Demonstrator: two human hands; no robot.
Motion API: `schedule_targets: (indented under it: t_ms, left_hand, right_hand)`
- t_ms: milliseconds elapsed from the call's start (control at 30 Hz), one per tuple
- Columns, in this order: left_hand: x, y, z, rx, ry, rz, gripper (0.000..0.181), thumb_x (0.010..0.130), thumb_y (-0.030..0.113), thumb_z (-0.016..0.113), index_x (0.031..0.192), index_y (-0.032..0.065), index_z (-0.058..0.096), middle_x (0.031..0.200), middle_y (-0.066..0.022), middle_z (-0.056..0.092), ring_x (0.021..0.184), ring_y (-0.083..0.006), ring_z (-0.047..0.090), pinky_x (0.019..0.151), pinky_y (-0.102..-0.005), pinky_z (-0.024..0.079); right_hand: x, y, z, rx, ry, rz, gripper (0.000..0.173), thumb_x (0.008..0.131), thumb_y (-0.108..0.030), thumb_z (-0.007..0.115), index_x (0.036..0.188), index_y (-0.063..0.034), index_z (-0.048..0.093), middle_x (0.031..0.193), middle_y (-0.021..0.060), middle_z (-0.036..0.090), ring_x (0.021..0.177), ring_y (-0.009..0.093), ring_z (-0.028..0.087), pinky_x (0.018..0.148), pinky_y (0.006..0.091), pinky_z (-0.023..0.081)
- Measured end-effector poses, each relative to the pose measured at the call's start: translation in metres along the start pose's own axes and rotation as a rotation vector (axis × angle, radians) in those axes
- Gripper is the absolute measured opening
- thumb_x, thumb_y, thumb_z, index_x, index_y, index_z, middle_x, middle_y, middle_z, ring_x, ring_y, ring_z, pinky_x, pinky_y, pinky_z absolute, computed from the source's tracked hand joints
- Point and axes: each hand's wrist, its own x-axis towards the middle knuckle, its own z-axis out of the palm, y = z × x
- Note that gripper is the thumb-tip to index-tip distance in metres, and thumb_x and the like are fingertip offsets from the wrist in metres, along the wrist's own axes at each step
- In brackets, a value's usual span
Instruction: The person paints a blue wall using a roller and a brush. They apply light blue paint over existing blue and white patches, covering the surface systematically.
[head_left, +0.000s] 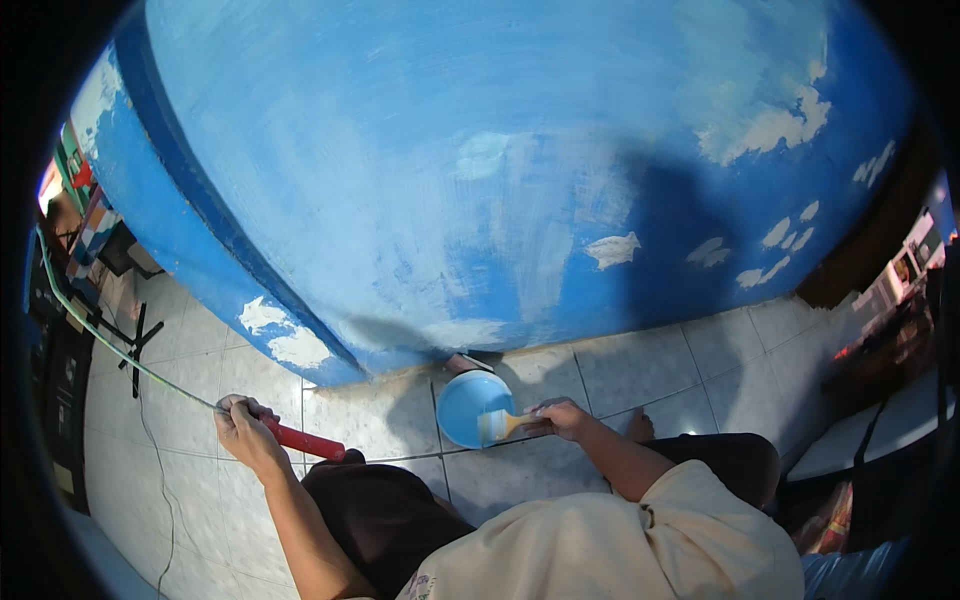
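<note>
My right hand (559, 418) grips the yellowish handle of a flat paintbrush (516, 422). Its pale, paint-coated bristles are over the right side of a round tub of light blue paint (461, 405); I cannot tell if they touch the paint. Off to the left, my left hand (247, 433) is closed around a long thin greenish pole (127, 356) with a red tubular grip (309, 441). The pole slants away to the upper left. Ahead stands a blue wall (420, 217) with streaky lighter blue brushwork and a white filler patch (613, 250).
Grey-white floor tiles (360, 420) surround the tub. Small dark and reddish items (471, 363) lie between tub and wall. A black stand (139, 341) and a thin cable (161, 480) are at left. A dark wooden edge (862, 247) borders the wall at right.
</note>
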Motion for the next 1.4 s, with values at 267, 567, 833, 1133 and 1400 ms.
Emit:
schedule_targets:
  t_ms: [267, 567, 833, 1133, 1400]
  left_hand:
    - [0.001, -0.005, -0.005, 0.046, -0.021, 0.02, 0.013, 0.084, 0.002, 0.037, 0.076, 0.0046, 0.047, 0.059, -0.0039, 0.047, 0.044, -0.01, 0.043, 0.041, -0.0236, 0.039]
    - [0.002, -0.011, -0.012, 0.036, -0.039, 0.018, 0.009, 0.085, 0.005, 0.039, 0.079, 0.0055, 0.046, 0.061, -0.0031, 0.045, 0.044, -0.0102, 0.042, 0.04, -0.024, 0.037]
    - [-0.007, -0.002, -0.001, 0.07, -0.052, 0.047, 0.011, 0.084, 0.004, 0.037, 0.076, 0.0061, 0.045, 0.06, -0.0024, 0.045, 0.044, -0.0092, 0.042, 0.04, -0.0239, 0.039]
    - [-0.006, -0.008, 0.004, 0.079, -0.1, 0.03, 0.012, 0.084, 0.004, 0.037, 0.075, 0.0064, 0.045, 0.06, -0.0017, 0.044, 0.044, -0.0086, 0.041, 0.039, -0.0235, 0.038]
    - [-0.005, -0.011, 0.004, 0.052, -0.108, 0.033, 0.012, 0.085, 0.005, 0.037, 0.075, 0.0073, 0.044, 0.06, -0.0013, 0.043, 0.044, -0.0081, 0.04, 0.039, -0.0233, 0.038]
  right_hand:
    - [-0.017, -0.003, 0.004, 0.097, -0.299, 0.092, 0.041, 0.085, -0.002, 0.045, 0.125, 0.0065, 0.045, 0.108, 0.017, 0.059, 0.105, 0.031, 0.059, 0.094, 0.0442, 0.047]
    - [-0.039, -0.057, -0.034, -0.213, 0.025, -0.135, 0.033, 0.08, -0.006, 0.051, 0.112, 0.0042, 0.053, 0.087, 0.0111, 0.062, 0.064, 0.018, 0.058, 0.06, 0.0316, 0.05]
    - [-0.033, -0.138, -0.047, -0.882, 0.929, -0.48, 0.021, 0.081, -0.017, 0.056, 0.094, -0.0019, 0.063, 0.084, 0.0205, 0.065, 0.072, 0.033, 0.065, 0.063, 0.0413, 0.051]
    - [-0.127, -0.247, 0.003, -0.848, 0.819, -0.775, 0.031, 0.085, -0.01, 0.058, 0.115, -0.0063, 0.059, 0.069, 0.0106, 0.059, 0.058, 0.015, 0.056, 0.042, 0.0326, 0.043]
    - [-0.149, -0.22, 0.037, -0.911, 1.056, -1.194, 0.044, 0.09, -0.008, 0.051, 0.133, -0.0098, 0.043, 0.093, 0.0202, 0.06, 0.077, 0.034, 0.061, 0.069, 0.0415, 0.049]
